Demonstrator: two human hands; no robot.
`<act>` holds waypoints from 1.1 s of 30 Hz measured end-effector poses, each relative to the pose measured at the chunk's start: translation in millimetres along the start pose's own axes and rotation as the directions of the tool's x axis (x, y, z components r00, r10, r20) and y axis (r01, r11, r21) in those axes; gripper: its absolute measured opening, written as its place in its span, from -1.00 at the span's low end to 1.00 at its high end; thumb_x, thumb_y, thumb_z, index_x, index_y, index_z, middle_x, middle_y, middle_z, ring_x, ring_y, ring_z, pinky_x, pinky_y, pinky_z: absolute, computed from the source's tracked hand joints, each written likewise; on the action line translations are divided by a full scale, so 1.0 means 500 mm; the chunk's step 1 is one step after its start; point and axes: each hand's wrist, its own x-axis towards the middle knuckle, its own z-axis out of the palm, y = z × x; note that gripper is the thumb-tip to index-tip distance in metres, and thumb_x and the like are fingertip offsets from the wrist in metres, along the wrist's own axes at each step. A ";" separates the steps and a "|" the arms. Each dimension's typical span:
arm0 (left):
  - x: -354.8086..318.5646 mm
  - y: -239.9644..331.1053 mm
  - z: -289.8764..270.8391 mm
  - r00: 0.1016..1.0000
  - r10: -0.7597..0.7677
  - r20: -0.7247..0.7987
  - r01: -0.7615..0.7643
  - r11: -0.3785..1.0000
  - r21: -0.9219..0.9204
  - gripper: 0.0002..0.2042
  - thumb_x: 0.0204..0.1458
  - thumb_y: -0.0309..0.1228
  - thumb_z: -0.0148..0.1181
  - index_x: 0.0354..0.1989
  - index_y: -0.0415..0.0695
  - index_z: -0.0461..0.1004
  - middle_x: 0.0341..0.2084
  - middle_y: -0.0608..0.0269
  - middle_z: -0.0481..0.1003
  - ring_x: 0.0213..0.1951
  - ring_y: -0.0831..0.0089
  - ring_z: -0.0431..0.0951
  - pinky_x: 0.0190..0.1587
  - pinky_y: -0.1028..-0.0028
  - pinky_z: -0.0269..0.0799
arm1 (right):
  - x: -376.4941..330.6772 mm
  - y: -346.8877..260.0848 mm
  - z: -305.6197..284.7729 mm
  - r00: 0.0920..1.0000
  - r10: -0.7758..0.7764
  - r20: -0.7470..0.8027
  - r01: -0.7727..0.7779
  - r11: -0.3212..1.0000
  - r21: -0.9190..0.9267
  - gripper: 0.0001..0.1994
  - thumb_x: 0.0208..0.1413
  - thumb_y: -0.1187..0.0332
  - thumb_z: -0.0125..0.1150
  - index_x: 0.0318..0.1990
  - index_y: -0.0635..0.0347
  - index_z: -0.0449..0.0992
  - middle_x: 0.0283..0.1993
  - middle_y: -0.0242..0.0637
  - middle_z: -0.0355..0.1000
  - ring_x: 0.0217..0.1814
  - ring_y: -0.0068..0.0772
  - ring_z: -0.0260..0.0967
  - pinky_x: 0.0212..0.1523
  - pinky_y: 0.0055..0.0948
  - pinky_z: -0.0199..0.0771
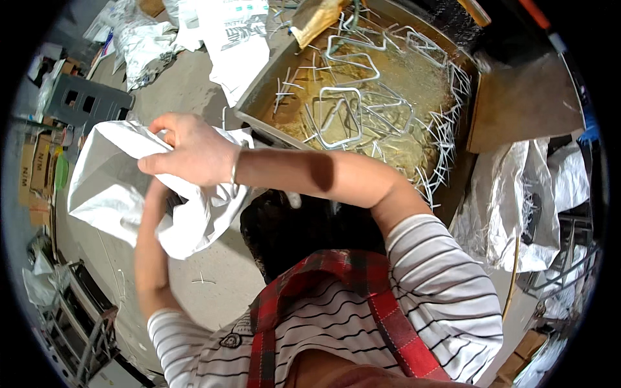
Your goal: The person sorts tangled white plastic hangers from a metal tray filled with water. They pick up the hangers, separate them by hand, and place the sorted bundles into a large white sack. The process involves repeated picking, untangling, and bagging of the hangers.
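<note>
A white woven sack (194,226) hangs in front of me at the left, its mouth spread wide and its inside partly showing. My right hand (194,152) reaches across my body and is closed on the sack's rim, thumb on one side and fingers over the edge. A pale bangle (234,174) circles that wrist. My left hand (158,187) goes up into the mouth of the sack beneath the right hand. Only its wrist end shows there; the fingers are hidden behind the cloth and the right hand.
A metal tray (272,127) with murky yellowish liquid, bent wire frames (341,116) and many short wire pieces (446,142) stands at the far right. White sacks (236,45) lie beyond. A grey plastic stool (90,100) is at left, a sheet-metal panel (524,107) at right.
</note>
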 end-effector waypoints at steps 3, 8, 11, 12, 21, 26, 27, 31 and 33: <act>-0.214 0.078 -0.009 0.979 -0.038 0.200 0.037 0.999 0.008 -0.24 0.02 0.19 -0.30 0.17 -0.28 0.14 0.00 0.01 0.34 -0.05 0.27 0.41 0.01 0.32 0.27 | -0.002 0.013 -0.052 0.999 0.040 -0.004 -0.038 0.976 0.215 -0.55 0.10 0.22 0.06 0.01 0.44 0.27 -0.26 -0.12 0.44 -0.35 -0.49 0.41 -0.36 -0.57 0.43; -0.574 0.082 0.040 0.953 0.250 0.170 -0.299 0.863 0.408 -0.15 -0.04 0.25 -0.17 0.13 -0.39 0.16 -0.16 -0.04 0.45 -0.31 0.30 0.51 -0.29 0.36 0.41 | -0.037 0.192 -0.216 0.928 0.002 -0.373 -0.138 0.931 -0.337 -0.74 -0.05 0.25 0.07 -0.26 0.20 0.51 -0.34 -0.06 0.46 -0.29 -0.19 0.45 -0.24 -0.38 0.44; -0.604 0.119 0.210 0.506 0.838 -0.204 -0.494 0.475 0.728 -0.26 -0.04 0.20 -0.02 0.00 -0.34 0.33 -0.23 0.08 0.46 -0.31 0.38 0.44 -0.30 0.46 0.38 | -0.135 0.353 -0.453 0.878 0.110 -0.465 -0.429 0.610 -0.666 -0.74 -0.09 0.29 -0.01 -0.28 0.21 0.50 -0.24 0.01 0.43 -0.16 0.02 0.38 -0.13 -0.22 0.38; -0.613 0.111 0.230 0.553 0.828 -0.088 -0.627 0.484 0.611 -0.34 -0.02 0.13 -0.02 -0.07 -0.33 0.33 -0.28 0.08 0.46 -0.32 0.36 0.46 -0.29 0.45 0.39 | -0.163 0.394 -0.518 0.799 0.244 -0.550 -0.597 0.429 -0.677 -0.76 -0.12 0.31 0.03 -0.33 0.23 0.50 -0.25 0.01 0.44 -0.17 0.03 0.39 -0.17 -0.18 0.40; -0.411 0.057 0.467 0.586 0.654 0.479 -0.761 0.647 0.046 -0.66 -0.01 -0.38 0.06 -0.12 -0.40 0.40 -0.36 -0.05 0.51 -0.34 0.20 0.54 -0.21 0.35 0.44 | -0.430 0.713 -0.795 0.796 0.264 -0.546 -0.550 -0.065 -0.833 -0.76 0.06 0.35 -0.10 -0.13 0.19 0.34 -0.29 0.05 0.45 -0.20 0.05 0.43 -0.17 -0.12 0.41; -0.212 0.114 0.623 0.744 0.513 0.428 -0.555 0.831 -0.032 -0.74 0.06 -0.51 0.04 -0.08 -0.35 0.39 -0.25 0.16 0.51 -0.21 0.50 0.47 -0.11 0.54 0.36 | -0.471 0.691 -0.789 0.664 0.485 -0.568 -0.590 -0.127 -0.798 -0.77 0.07 0.34 -0.10 -0.16 0.22 0.34 -0.25 0.01 0.46 -0.20 0.03 0.44 -0.22 -0.16 0.43; -0.183 0.120 0.636 0.740 0.503 0.447 -0.532 0.844 -0.070 -0.72 0.07 -0.51 0.04 -0.05 -0.33 0.37 -0.24 0.19 0.50 -0.18 0.54 0.45 -0.09 0.55 0.33 | -0.482 0.678 -0.792 0.663 0.511 -0.546 -0.563 -0.139 -0.814 -0.77 0.06 0.33 -0.09 -0.18 0.22 0.36 -0.24 0.00 0.46 -0.20 0.01 0.44 -0.22 -0.16 0.44; -0.068 0.121 0.655 0.793 0.443 0.418 -0.489 0.872 0.004 -0.72 0.10 -0.55 -0.03 -0.01 -0.34 0.32 -0.20 0.13 0.49 -0.18 0.45 0.49 -0.08 0.50 0.37 | -0.522 0.572 -0.831 0.663 0.524 -0.535 -0.599 -0.058 -0.799 -0.62 -0.12 0.11 0.24 -0.21 0.20 0.51 -0.26 -0.03 0.47 -0.20 -0.08 0.44 -0.17 -0.23 0.43; -0.018 0.108 0.670 0.797 0.461 0.390 -0.451 0.884 -0.124 -0.74 0.11 -0.55 -0.05 -0.03 -0.32 0.34 -0.21 0.14 0.49 -0.20 0.44 0.49 -0.10 0.48 0.39 | -0.517 0.570 -0.854 0.464 0.618 -0.634 -0.885 0.312 -0.344 -0.65 -0.16 0.19 0.28 -0.40 0.40 0.52 -0.46 -0.05 0.49 -0.44 -0.27 0.47 -0.42 -0.36 0.43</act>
